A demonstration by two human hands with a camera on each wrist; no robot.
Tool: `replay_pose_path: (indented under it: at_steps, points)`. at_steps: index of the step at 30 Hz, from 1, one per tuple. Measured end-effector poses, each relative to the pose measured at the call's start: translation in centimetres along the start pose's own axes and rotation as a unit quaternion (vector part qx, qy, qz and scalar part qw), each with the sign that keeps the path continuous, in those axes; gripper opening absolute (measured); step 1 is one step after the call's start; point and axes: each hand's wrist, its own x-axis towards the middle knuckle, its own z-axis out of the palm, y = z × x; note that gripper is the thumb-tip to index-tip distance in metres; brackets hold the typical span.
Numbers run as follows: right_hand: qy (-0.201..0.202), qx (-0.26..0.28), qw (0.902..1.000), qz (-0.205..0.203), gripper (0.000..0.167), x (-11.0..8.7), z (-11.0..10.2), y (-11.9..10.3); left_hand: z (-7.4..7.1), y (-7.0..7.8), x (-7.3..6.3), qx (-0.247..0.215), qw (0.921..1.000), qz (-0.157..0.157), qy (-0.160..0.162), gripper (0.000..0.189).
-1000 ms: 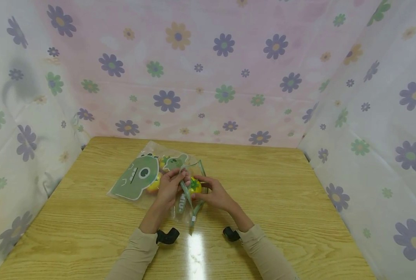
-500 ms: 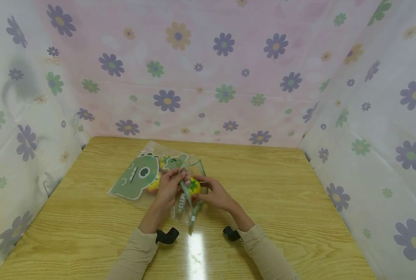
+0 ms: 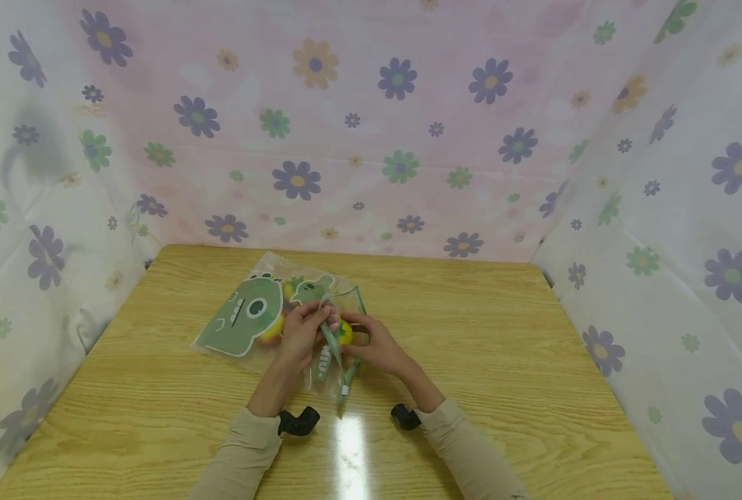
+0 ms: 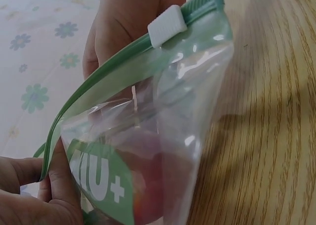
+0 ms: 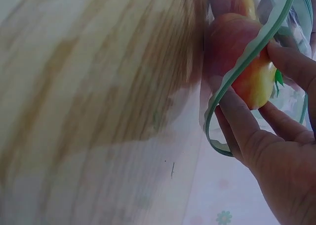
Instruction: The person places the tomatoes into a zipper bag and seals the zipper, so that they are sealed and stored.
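Observation:
A clear slider zip bag (image 3: 221, 333) with a green cartoon monster lies on the table, its mouth facing right. My left hand (image 3: 297, 339) pinches the green-edged rim between thumb and fingers, also visible in the left wrist view, where the white slider (image 4: 167, 26) sits near the rim's far end. Through the open mouth reaches my right hand (image 3: 380, 344), its fingers around a red-and-yellow fruit (image 5: 259, 84) with a green leafy top. Another yellow-red fruit (image 3: 272, 333) shows through the plastic, partly covered by the print. The left hand hides the middle of the bag.
A wood-grain table (image 3: 470, 333) spreads under everything. Flower-printed cloth (image 3: 371, 139) walls it in at the back and on both sides. Black wrist mounts (image 3: 300, 421) stick out from the sleeves.
My right hand has shifted slightly left, carrying the fruit further inside the bag, so less of it shows from above. The left hand keeps its hold on the rim.

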Motion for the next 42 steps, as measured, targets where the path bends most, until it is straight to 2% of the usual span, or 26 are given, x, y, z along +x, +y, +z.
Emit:
replay_pose_path:
  at_steps: [9, 14, 23, 26, 30, 35, 42]
  points:
    - [0.014, -0.005, 0.9995, 0.027, 0.061, 0.4, 0.6, -0.1, 0.0, -0.2, 0.2, 0.005, 1.0, -0.004, 0.002, 0.026]
    - [0.014, -0.001, 0.9997, 0.019, 0.061, 0.5, 0.8, -0.2, 0.1, -0.2, 0.3, -0.007, 0.9999, -0.004, 0.006, 0.02]
    - [-0.019, 0.003, 0.9998, -0.001, 0.063, 0.3, 0.4, 0.0, -0.1, -0.1, 0.2, -0.009, 0.9999, -0.003, -0.004, 0.021]
    - [-0.019, -0.002, 0.9998, 0.007, 0.064, 0.0, 0.2, -0.2, -0.2, -0.1, 0.3, -0.01, 0.9999, -0.004, -0.005, 0.019]
    - [0.003, -0.01, 0.9994, 0.033, 0.064, -0.6, -0.1, -0.5, -0.2, -0.1, 0.2, 0.007, 1.0, -0.005, -0.002, 0.021]
    - [0.047, -0.008, 0.9987, 0.02, 0.049, -1.2, -0.6, -0.5, -0.2, 0.0, 0.0, 0.032, 0.9995, -0.009, -0.001, 0.031]
    - [0.134, 0.054, 0.9895, 0.007, 0.029, -1.4, -1.8, 0.4, -0.1, 0.0, 0.0, 0.044, 0.999, -0.007, -0.009, 0.038]
